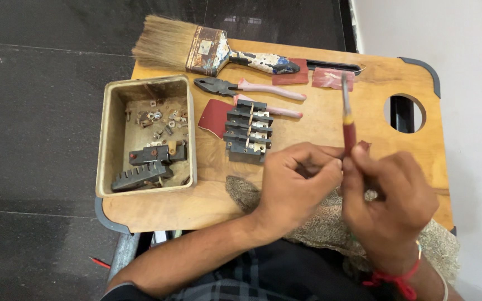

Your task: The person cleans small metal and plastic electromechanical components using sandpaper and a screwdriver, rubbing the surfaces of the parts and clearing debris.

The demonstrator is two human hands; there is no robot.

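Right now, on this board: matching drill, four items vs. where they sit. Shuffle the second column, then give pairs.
1. brush
2. pliers
3. tray
4. screwdriver

A. left side of the board, holding screws and black parts
B. in the right hand, tip up
C. far edge, bristles pointing left
D. between brush and black switch block

Pairs: 1-C, 2-D, 3-A, 4-B

Bare board (330,120) lay open between the black terminal blocks (247,131) and the round hole (404,113); pliers (249,88), paintbrush (213,51) and metal tray (146,136) crowded the far-left side
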